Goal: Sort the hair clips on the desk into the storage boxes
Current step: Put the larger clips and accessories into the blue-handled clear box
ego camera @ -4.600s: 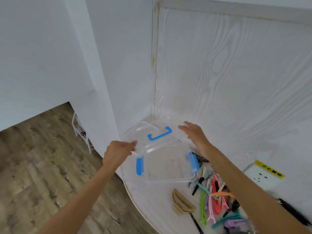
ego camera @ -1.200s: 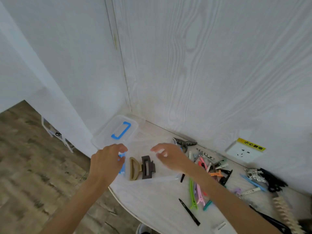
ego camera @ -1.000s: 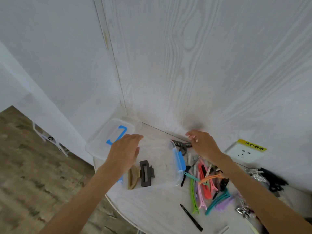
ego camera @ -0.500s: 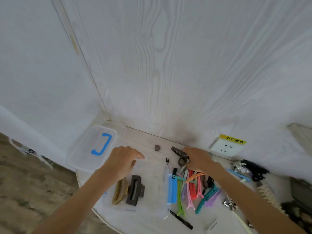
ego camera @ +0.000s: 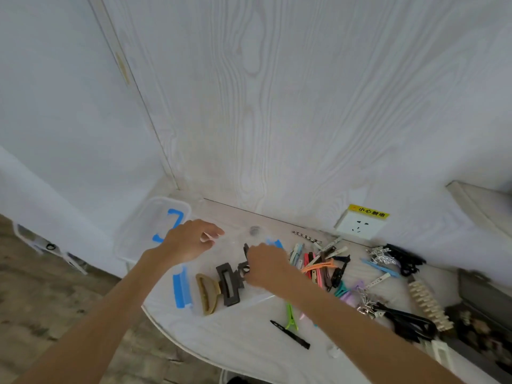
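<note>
- A black slim clip lies alone on the white desk nearest the viewer, with a green clip just beyond it.
- The clear storage box, with blue latches at its left and far-right ends, sits open on the desk. Inside lie a tan claw clip and a dark brown claw clip, touching each other.
- The right hand is over the box's right part, fingers curled round a dark claw clip held above the box floor; how the fingertips lie on it I cannot tell.
- The left hand hovers over the box's far left corner, fingers loosely bent and slightly spread, holding nothing.
- Right of the box, a heap of coloured clips waits unsorted on the desk; black and silver ones lie further right.
- The clear lid with a blue handle rests at the desk's far left corner.
- A wall socket sits behind.
</note>
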